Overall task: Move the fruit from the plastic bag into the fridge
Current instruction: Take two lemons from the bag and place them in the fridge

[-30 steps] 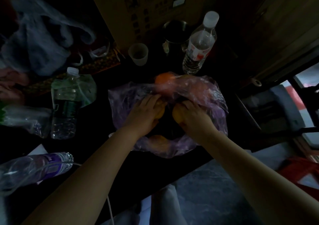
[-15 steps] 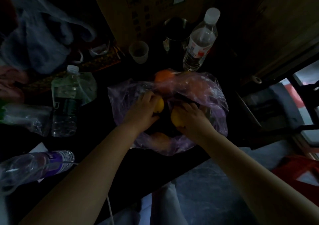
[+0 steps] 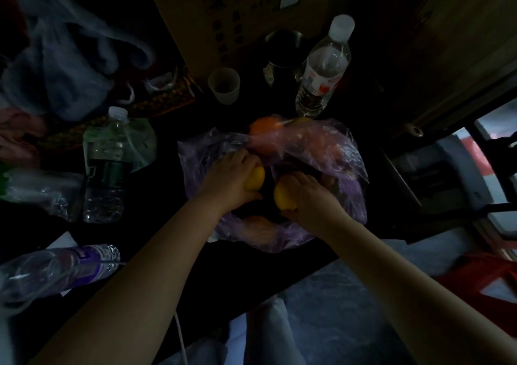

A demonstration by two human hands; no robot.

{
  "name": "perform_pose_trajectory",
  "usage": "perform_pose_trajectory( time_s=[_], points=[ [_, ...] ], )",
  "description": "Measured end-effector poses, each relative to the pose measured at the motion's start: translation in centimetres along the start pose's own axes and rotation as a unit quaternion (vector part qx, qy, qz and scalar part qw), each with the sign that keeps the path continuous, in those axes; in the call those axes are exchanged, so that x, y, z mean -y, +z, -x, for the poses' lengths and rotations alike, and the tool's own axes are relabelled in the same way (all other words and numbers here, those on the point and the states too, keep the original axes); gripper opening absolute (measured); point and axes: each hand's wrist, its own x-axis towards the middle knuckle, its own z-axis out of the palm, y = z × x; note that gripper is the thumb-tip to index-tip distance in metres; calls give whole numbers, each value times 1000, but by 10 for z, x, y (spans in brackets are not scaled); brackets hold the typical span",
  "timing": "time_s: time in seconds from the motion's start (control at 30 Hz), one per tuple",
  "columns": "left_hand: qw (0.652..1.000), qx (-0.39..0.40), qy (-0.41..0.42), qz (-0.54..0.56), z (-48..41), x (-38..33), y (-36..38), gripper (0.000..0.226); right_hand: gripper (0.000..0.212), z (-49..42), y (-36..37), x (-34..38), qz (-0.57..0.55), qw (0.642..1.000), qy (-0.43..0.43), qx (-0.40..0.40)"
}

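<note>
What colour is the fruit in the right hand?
The fruit is yellow, clearest in the head view.

The plastic bag [image 3: 349,152] lies on the tabletop [image 3: 167,224]. Inside it, the left hand [image 3: 228,180] grips the left fruit [image 3: 256,178], just beside the right fruit [image 3: 282,196] in the right hand [image 3: 310,196]. Behind the bag stand a cup [image 3: 223,84], a mug [image 3: 285,51] and a tall bottle [image 3: 321,70], from left to right, in front of a box [image 3: 237,6]. A second bottle [image 3: 105,163] stands left of the bag.

Dark table [image 3: 165,194] bearing plastic bag [image 3: 349,152], cup [image 3: 223,84], mug [image 3: 284,51], tall water bottle [image 3: 321,70].
</note>
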Motion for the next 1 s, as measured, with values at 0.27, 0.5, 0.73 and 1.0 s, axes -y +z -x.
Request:
perform_pose_trajectory(
  time_s=[0.27, 0.5, 0.73, 1.0],
  points=[
    [1000, 10, -12, -26, 4, 5, -5, 89, 66, -2, 8, 1, -4, 1000, 3, -6],
    [998, -35, 55, -15, 12, 1, -2, 71, 63, -1, 9, 3, -9, 1000, 0, -16],
    [1000, -19, -20, 12, 11, 4, 1, 72, 62, -1, 12, 4, -4, 1000, 0, -20],
    [998, -25, 40, 50, 15, 2, -4, 52, 62, -3, 14, 3, -15, 1000, 2, -26]
  ],
)
